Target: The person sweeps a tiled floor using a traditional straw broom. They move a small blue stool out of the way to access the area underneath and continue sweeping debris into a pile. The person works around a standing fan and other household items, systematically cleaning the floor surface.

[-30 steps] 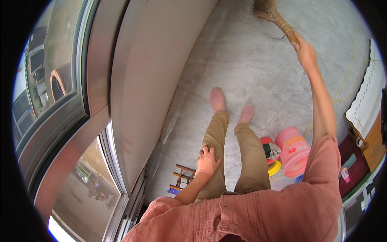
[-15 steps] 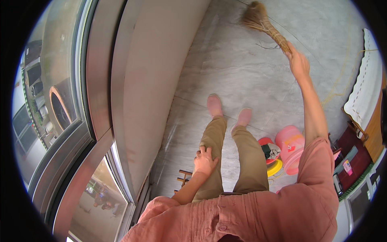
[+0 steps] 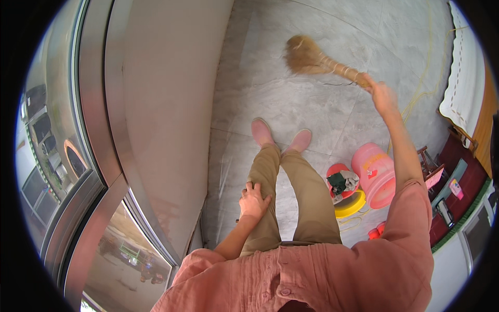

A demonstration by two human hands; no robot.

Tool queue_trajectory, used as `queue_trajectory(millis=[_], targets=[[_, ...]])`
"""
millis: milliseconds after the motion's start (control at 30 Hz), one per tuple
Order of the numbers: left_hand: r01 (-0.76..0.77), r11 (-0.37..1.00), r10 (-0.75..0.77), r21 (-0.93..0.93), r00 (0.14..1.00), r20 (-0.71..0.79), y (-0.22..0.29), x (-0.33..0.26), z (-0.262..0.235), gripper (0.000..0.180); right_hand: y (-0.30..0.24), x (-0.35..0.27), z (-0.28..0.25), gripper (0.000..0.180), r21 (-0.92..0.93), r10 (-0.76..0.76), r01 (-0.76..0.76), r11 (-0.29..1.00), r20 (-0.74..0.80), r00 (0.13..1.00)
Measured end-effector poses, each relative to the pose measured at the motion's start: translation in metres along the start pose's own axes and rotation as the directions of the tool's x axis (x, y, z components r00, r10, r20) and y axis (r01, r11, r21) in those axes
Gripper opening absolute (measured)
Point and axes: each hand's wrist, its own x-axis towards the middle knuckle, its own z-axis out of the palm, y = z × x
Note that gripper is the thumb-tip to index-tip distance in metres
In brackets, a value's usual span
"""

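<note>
My right hand (image 3: pixel 382 98) is closed round the handle of a short straw hand broom (image 3: pixel 305 56), arm stretched out to the front right. Pale bands wrap the broom's handle, and its fanned bristles point left at the grey floor (image 3: pixel 270 99), slightly blurred. Whether the bristles touch the floor I cannot tell. A thin dark strand lies by the handle. My left hand (image 3: pixel 253 202) rests on my left thigh, on the khaki trousers (image 3: pixel 266 179), with its fingers spread and nothing in it. Ahead of me, my feet are in pink shoes (image 3: pixel 300 140).
A wall (image 3: pixel 166 104) and a metal-framed window (image 3: pixel 93 192) run along my left. By my right leg are a pink bucket (image 3: pixel 370 162), a yellow basin (image 3: pixel 351 209) and a red container (image 3: pixel 337 169) with cloths. A white-covered table (image 3: pixel 460 88) stands at right; a yellow cord crosses the floor.
The broom has swung left and nearer to me, its bristles turning leftward, with my right hand still round it. My view has shifted a little; my left hand stays on my thigh.
</note>
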Motion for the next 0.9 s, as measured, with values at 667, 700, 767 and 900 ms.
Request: queue_trajectory(millis=[667, 700, 767, 900], targets=[[0.0, 0.539, 0.119, -0.842, 0.99, 0.076, 0.193, 0.078, -0.025, 0.088, -0.104, -0.26, 0.009, 0.067, 0.582, 0.332, -0.28, 0.763, 0.019, 0.943], [0.022, 0.481, 0.112, -0.876, 0.99, 0.086, 0.216, 0.079, -0.034, 0.099, -0.11, -0.275, 0.004, 0.069, 0.604, 0.33, -0.266, 0.751, 0.005, 0.944], [0.195, 0.421, 0.096, -0.886, 0.962, 0.257, 0.241, 0.08, -0.046, 0.086, -0.116, -0.286, -0.013, 0.075, 0.657, 0.253, -0.284, 0.698, 0.145, 0.956], [0.264, 0.279, 0.177, -0.924, 0.931, 0.319, 0.225, 0.087, -0.037, 0.056, -0.106, -0.295, -0.024, 0.081, 0.842, 0.066, -0.25, 0.479, 0.25, 0.966]])
